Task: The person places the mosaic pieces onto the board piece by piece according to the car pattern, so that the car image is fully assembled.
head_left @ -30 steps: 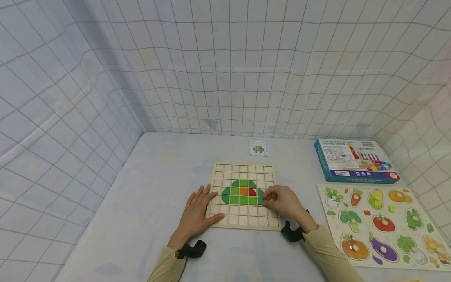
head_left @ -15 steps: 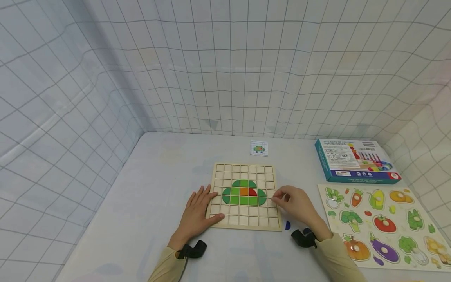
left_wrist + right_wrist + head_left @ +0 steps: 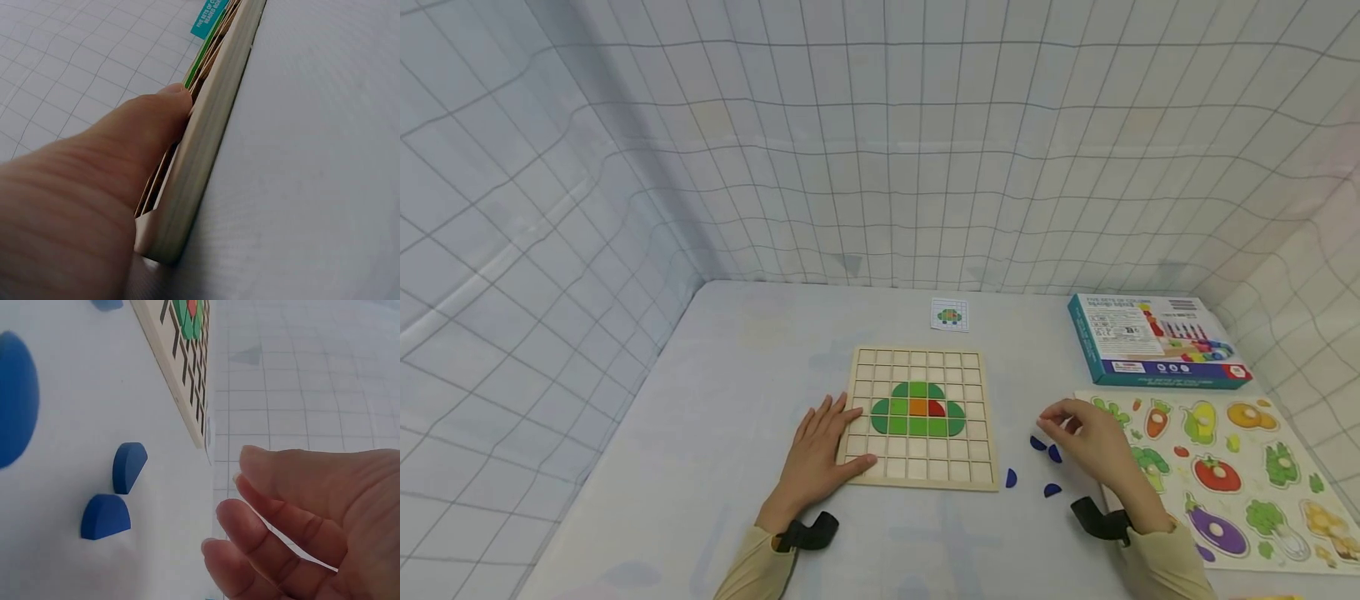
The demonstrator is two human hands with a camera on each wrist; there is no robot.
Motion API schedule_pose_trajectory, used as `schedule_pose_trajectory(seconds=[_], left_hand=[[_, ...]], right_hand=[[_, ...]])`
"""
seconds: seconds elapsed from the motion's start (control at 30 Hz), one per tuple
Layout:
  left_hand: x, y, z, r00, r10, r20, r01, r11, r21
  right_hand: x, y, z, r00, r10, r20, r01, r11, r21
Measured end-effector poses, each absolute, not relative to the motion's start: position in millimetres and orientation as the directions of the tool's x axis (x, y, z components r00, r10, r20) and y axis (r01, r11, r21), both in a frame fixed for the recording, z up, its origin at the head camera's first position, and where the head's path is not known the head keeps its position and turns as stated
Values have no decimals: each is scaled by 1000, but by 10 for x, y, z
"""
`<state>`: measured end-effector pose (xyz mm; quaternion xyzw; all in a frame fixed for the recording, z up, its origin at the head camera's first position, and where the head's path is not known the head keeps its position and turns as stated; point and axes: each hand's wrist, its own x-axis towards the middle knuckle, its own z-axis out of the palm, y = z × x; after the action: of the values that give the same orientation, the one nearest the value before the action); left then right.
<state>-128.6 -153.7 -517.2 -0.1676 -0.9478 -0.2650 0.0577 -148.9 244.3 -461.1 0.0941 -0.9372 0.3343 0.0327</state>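
Observation:
My left hand (image 3: 815,454) rests spread over the left edge of a wooden grid board (image 3: 917,362); in the left wrist view its thumb (image 3: 150,115) lies on the rim. Set into the grid are green, orange and red pieces (image 3: 917,421) in a car-like shape. My right hand (image 3: 1092,437) hovers right of the board with bent fingers, thumb and forefinger tips close together, holding nothing. Under and beside its fingertips, several dark blue half-round pieces (image 3: 1038,443) lie on the table. The right wrist view shows two of these blue half-rounds (image 3: 106,517) near each other.
A small pattern card (image 3: 950,315) lies behind the board. At the back right is a teal and white box (image 3: 1157,342). In front of it lies a vegetable puzzle board (image 3: 1180,500), partly covered by the right forearm. Grid-patterned cloth (image 3: 880,150) hangs behind.
My right hand has left the green piece at the board's right side and moved right, above the blue half-rounds, now uncovered. My left hand has stayed on the board.

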Motion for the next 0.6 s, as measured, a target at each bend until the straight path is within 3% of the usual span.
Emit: schedule_pose_trajectory(seconds=[0.27,0.6], left_hand=[[-1285,-1538,-5173,-938,285,196,345,806,482],[-1282,-1529,-5165,-940,280,195,341,810,477]], right_hand=[[-1456,2426,-4603,-986,-155,-63,-88,804,-588],[-1470,2371,-4663,-981,-175,-90,-100,838,-537]])
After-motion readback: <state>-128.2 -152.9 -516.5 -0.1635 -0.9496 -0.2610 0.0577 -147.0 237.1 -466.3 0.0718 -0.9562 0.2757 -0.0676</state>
